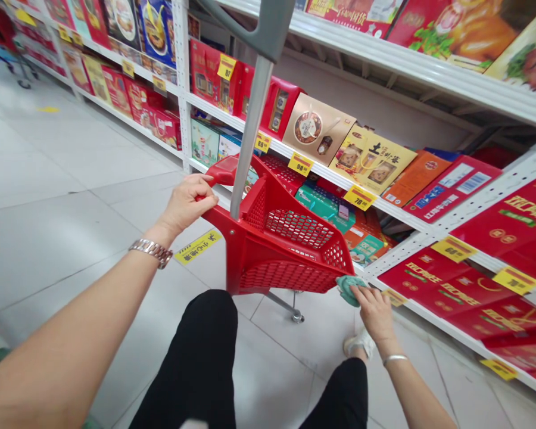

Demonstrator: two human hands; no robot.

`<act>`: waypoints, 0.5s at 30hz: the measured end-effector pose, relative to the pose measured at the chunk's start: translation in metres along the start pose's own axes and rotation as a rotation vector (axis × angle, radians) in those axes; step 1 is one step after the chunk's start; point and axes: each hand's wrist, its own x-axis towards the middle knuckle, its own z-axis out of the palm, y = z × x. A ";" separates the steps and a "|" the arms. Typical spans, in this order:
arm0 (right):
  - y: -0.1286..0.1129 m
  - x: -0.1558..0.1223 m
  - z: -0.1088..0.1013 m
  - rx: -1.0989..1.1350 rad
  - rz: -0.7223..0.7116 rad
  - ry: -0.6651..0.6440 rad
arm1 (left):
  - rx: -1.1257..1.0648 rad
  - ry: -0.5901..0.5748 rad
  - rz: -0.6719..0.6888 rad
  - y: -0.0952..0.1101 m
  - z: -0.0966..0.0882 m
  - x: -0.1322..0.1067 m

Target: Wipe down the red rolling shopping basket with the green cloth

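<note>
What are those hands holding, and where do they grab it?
The left hand grips the red basket by its edge beside the metal pole. The right hand holds a green cloth by the side nearest the wrist.

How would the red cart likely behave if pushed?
The red cart would probably roll readily, since a caster shows beneath it. It may be light for its size, as its sides are full of holes. The left hand gripping its edge might steady it.
</note>
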 end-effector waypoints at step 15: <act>-0.190 0.155 -0.084 0.541 -0.189 0.484 | -0.012 0.011 0.009 0.000 -0.001 -0.002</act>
